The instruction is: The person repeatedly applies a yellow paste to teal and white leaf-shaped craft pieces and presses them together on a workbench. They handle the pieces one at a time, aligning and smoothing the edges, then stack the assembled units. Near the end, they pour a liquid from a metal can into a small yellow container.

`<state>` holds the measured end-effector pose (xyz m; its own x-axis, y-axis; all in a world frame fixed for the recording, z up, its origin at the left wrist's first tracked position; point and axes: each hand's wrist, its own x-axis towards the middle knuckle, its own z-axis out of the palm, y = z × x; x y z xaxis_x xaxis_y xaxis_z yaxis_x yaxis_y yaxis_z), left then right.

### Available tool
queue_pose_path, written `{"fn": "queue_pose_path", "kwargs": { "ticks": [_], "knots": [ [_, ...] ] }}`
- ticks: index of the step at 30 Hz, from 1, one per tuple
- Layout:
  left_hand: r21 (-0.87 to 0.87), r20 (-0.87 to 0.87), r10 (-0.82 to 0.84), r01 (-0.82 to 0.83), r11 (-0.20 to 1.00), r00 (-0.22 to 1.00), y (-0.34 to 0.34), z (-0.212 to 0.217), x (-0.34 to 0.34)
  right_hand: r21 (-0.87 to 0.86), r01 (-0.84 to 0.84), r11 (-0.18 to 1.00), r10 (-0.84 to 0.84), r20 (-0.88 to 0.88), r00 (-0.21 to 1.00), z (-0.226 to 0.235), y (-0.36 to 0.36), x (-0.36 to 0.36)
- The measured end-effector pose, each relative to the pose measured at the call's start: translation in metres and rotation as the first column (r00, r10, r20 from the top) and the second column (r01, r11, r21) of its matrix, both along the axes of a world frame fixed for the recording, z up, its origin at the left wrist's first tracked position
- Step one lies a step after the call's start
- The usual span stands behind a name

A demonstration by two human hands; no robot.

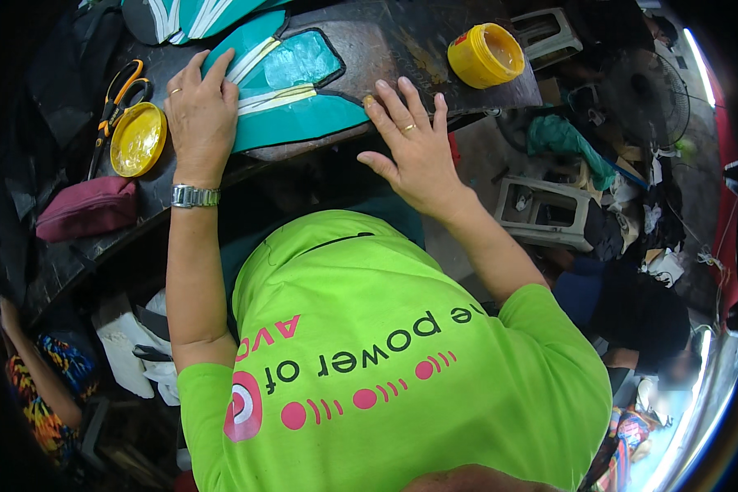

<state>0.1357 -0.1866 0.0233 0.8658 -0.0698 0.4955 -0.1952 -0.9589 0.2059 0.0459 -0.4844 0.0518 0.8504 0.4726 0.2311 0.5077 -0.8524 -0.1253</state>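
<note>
A teal shoe-upper piece (299,98) with white stripes and a shiny light-blue panel lies flat on the dark worktable (402,37). My left hand (201,115) presses flat on its left end, fingers apart, a ring on one finger and a metal watch on the wrist. At the piece's right edge my right hand (414,143) lies flat with fingers spread on the table, also wearing a ring. Neither hand holds anything. My bright green shirt fills the lower middle of the view.
A yellow lid (138,139) and orange-handled scissors (115,98) lie left of my left hand. An open yellow jar (485,55) stands at the table's right. A maroon pouch (86,209) sits at the left edge. Grey plastic stools (545,209) and other people surround the table.
</note>
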Motion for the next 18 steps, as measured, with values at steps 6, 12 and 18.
{"fn": "queue_pose_path", "kwargs": {
  "ticks": [6, 12, 18],
  "knots": [
    [-0.002, 0.01, -0.005, 0.005, 1.0, 1.0, 0.0, -0.002, 0.001, -0.09, 0.065, 0.994, -0.064, 0.021, 0.998, 0.0, 0.017, -0.018],
    [0.003, 0.03, -0.006, 0.006, 1.0, 1.0, 0.0, -0.003, 0.001, -0.154, 0.015, 0.988, -0.009, 0.043, 0.999, -0.002, 0.048, -0.009],
    [-0.023, 0.03, -0.01, 0.011, 1.0, 0.999, 0.001, -0.002, -0.001, 0.102, -0.138, 0.985, 0.143, -0.048, 0.989, 0.018, 0.045, 0.003]
  ]
}}
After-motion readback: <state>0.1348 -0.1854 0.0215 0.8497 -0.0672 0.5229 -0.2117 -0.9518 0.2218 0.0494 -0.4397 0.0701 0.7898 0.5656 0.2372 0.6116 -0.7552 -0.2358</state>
